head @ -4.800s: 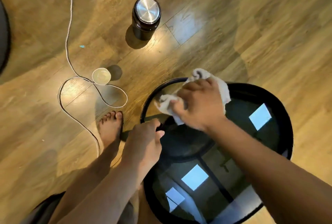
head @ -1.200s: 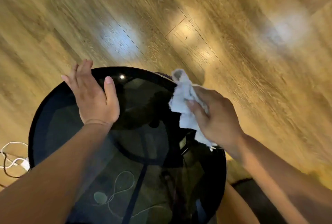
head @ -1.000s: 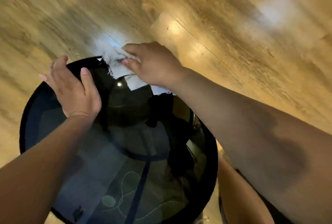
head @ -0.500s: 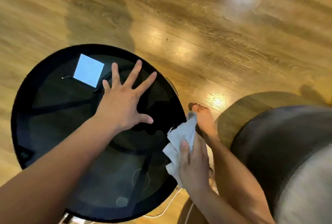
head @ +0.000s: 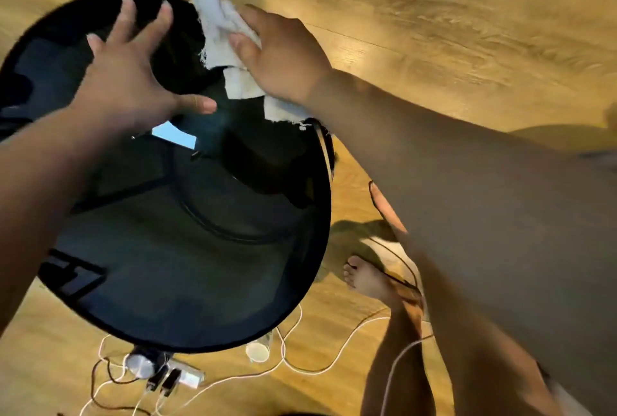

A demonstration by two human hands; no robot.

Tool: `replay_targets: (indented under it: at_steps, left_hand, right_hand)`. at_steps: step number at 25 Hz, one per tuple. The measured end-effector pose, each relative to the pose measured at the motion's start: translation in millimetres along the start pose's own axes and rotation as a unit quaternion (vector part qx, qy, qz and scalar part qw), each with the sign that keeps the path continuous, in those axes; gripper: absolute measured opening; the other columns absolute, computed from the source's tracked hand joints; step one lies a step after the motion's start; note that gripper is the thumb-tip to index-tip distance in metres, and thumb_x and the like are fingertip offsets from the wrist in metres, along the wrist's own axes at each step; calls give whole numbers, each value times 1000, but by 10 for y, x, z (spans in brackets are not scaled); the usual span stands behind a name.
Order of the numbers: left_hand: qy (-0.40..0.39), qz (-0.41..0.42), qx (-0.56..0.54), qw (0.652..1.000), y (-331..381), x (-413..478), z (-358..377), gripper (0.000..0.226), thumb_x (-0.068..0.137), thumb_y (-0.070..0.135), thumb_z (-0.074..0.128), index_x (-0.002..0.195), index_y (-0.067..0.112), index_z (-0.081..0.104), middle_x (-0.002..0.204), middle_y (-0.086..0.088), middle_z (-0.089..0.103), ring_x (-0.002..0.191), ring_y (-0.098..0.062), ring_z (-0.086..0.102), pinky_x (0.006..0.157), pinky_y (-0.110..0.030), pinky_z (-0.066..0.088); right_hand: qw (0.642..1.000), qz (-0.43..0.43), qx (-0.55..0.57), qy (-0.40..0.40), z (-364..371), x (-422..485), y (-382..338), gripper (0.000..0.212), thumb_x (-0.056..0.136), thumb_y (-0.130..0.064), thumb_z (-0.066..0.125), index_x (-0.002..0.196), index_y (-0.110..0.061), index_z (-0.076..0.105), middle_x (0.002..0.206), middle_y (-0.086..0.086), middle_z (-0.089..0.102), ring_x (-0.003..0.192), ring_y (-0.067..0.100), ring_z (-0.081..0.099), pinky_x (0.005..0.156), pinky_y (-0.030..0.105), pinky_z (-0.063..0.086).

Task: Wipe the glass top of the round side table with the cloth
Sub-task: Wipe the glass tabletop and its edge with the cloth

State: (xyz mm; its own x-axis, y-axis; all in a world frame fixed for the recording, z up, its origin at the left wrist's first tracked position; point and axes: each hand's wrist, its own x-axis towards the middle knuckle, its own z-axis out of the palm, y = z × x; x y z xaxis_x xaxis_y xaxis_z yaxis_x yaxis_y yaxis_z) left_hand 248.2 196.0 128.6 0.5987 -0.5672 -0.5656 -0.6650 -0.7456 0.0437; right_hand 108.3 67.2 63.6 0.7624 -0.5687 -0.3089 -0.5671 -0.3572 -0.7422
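Two hands are working at the round side table [head: 324, 215]. The left hand [head: 128, 81] is holding straight, spread fingers over the glass top [head: 187, 265] near the table's far rim. The right hand [head: 285, 58] is gripping the white cloth [head: 218, 35] at the table's far-right edge, fingers curled over it; blur is obscuring contact, though the cloth is apparently touching glass. Beside the table's near edge, a power strip [head: 188, 379] is lying.

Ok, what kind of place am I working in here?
Most likely a room in a home, not a workshop: wood-look plank floor, a small round glass side table, and a power strip with charger cables trailing on the floor near a bare foot.
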Motion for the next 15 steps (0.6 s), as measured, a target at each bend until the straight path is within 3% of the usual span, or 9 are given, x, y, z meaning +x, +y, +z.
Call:
replay_targets:
  at_steps: [2, 4, 5, 6, 7, 9, 10, 12, 15]
  left_hand:
    - [1, -2, -5, 1000, 13, 26, -39, 119, 62, 52, 86, 153, 48, 10, 167, 7, -5, 150, -46, -6, 121, -59, 11]
    - [2, -1, -7, 1000, -3, 23, -27, 118, 63, 51, 86, 153, 48, 10, 167, 6, -6, 150, -46, -7, 121, -58, 10]
    - [2, -1, -11, 1000, -7, 21, -13, 118, 64, 51, 86, 153, 49, 9, 167, 6, -6, 150, -46, -8, 121, -58, 10]
    - [-1, -1, -14, 1000, -11, 19, -6, 118, 64, 50, 86, 153, 49, 9, 167, 6, -6, 150, -46, -9, 120, -58, 10]
    - [-3, 2, -16, 1000, -12, 22, -8, 118, 64, 50, 85, 153, 49, 8, 167, 6, -7, 150, -46, -9, 120, -59, 9]
    - [-8, 2, -19, 1000, -15, 35, -26, 118, 64, 51, 85, 153, 49, 7, 167, 5, -8, 149, -47, -11, 120, -61, 9]
    - [-9, -1, -16, 1000, -13, 31, -21, 118, 65, 52, 84, 153, 48, 6, 167, 5, -9, 149, -47, -11, 120, -62, 9]
    - [-11, 5, -8, 1000, -23, 33, 11, 118, 65, 53, 84, 153, 48, 5, 167, 4, -9, 149, -47, -12, 118, -65, 10]
    - [-11, 10, 3, 1000, -43, 60, 14, 121, 62, 57, 83, 152, 48, 4, 167, 3, -8, 148, -49, -11, 114, -72, 12]
  right_hand:
    - [996, 36, 57, 52, 65, -186, -62, 46, 101, -36, 42, 146, -25, 44, 134, 2, 60, 119, 25, 55, 92, 30, 42]
    - [986, 115, 15, 120, 784, -770, 922, 37, 101, -30, 41, 137, -24, 49, 129, 8, 60, 115, 27, 56, 95, 36, 42]
    - [984, 171, -53, 7, 1127, -1075, 1467, 30, 101, -30, 38, 129, -26, 48, 124, 11, 60, 110, 30, 59, 94, 42, 44]
    - [964, 236, -20, -124, 1518, -1281, 2054, 26, 102, -33, 34, 125, -28, 45, 121, 14, 59, 104, 34, 63, 91, 51, 45]
    - [951, 260, -7, -169, 1880, -1469, 2730, 25, 103, -35, 31, 122, -28, 45, 119, 14, 61, 99, 34, 65, 86, 56, 47]
    - [969, 183, -70, -149, 2161, -1743, 3603, 21, 101, -26, 31, 115, -21, 46, 104, 11, 66, 88, 32, 64, 73, 46, 48]
    - [974, 172, -67, -128, 2017, -1624, 3627, 20, 101, -23, 30, 114, -19, 44, 102, 10, 67, 87, 31, 64, 72, 44, 48]
    - [978, 114, -173, -19, 1210, -1057, 2594, 25, 104, -31, 26, 124, -22, 39, 108, 7, 65, 94, 31, 63, 76, 45, 49]
    - [995, 13, -74, -72, 486, 52, 712, 35, 103, -42, 31, 134, -30, 43, 104, -1, 62, 91, 26, 59, 77, 36, 48]
